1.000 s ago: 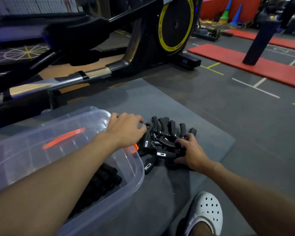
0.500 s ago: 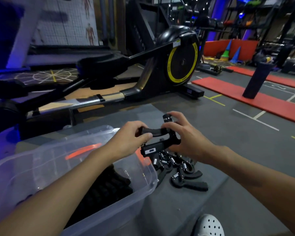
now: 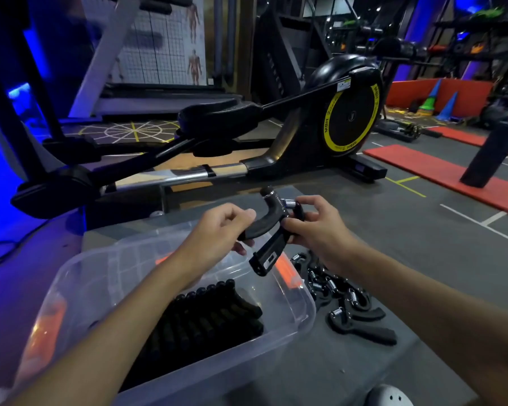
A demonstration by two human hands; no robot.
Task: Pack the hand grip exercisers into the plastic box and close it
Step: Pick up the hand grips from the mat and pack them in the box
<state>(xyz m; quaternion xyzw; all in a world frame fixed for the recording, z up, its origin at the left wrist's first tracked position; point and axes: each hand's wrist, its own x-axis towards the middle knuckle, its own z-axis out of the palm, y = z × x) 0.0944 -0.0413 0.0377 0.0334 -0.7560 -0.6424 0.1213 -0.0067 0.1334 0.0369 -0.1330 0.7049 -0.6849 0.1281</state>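
While left hand [image 3: 217,230] and right hand [image 3: 320,232] hold, exerciser [image 3: 273,212] now tilted

I'm in a gym: an elliptical trainer [image 3: 279,159] with a yellow-ringed flywheel [image 3: 351,117] stands ahead of me, a treadmill [image 3: 165,96] behind it, red mats [image 3: 428,168] and training cones [image 3: 449,105] on the marked floor [image 3: 423,230]

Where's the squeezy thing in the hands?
Head view, mid-frame: the hand grip exerciser is held between the left hand and right hand, above the plastic box.
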